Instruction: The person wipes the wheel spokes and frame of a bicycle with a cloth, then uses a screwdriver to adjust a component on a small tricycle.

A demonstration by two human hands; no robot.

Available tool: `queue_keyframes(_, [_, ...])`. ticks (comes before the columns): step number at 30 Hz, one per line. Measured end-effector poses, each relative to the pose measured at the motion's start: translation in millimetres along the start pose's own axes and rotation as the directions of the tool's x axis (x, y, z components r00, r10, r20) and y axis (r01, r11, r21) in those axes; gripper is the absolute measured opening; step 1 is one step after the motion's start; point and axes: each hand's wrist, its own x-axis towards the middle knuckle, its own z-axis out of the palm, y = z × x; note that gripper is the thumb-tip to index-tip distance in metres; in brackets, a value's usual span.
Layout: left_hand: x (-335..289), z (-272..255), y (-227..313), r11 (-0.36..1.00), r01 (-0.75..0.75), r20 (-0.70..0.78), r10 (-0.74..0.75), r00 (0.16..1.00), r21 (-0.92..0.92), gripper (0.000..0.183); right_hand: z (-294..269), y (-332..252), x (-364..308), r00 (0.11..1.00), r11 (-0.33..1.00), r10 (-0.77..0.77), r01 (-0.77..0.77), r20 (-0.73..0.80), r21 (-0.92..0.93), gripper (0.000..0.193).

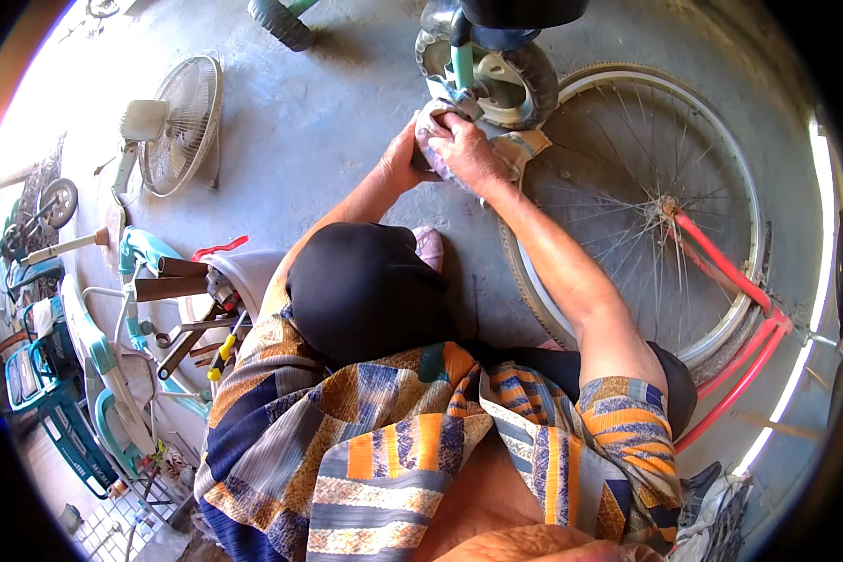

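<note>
A pale, patterned rag [428, 126] is bunched between my two hands, just in front of a small wheel [524, 84] with a dark, knobbly tyre and a mint-green fork [462, 66]. My left hand [402, 157] is closed against the rag's left side. My right hand [470, 155] grips it from the right, fingers pressed into the cloth. Something dark shows below the rag between my hands; its kind is hidden. A loose cloth end [524, 145] hangs past my right wrist, beside a large spoked bicycle wheel [627, 140].
The bicycle wheel lies to my right, joined to a red frame [731, 258]. A grey fan [182, 126] stands at the far left. Close on my left, a container [248, 276] holds tools, including a yellow-handled screwdriver [223, 354]. Another dark tyre [281, 23] is at the top.
</note>
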Motion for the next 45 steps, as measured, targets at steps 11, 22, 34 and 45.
queue_keyframes(11, [-12, -7, 24, 0.946, -0.316, 0.049, 0.313, 0.948, 0.075, 0.037, -17, -11, -6, 0.823, 0.998, -0.048, 0.019, 0.566, 0.057, 0.042])
queue_keyframes(22, [-60, 7, 91, 0.463, -0.859, -0.368, 0.854, 0.368, 0.216, 0.028, -8, -48, -4, 0.949, 0.661, 0.105, -0.289, 0.297, 0.692, 0.048])
queue_keyframes(34, [-121, 51, 168, 0.081, -0.861, -0.277, 0.958, -0.072, 0.503, 0.028, -21, -118, -5, 0.977, 0.951, -0.207, 0.187, 0.056, 0.246, 0.027])
queue_keyframes(45, [15, 116, 186, 0.284, -0.848, -0.076, 0.957, 0.280, 0.447, 0.032, -87, -114, -3, 0.947, 0.978, -0.177, 0.200, 0.268, -0.060, 0.035])
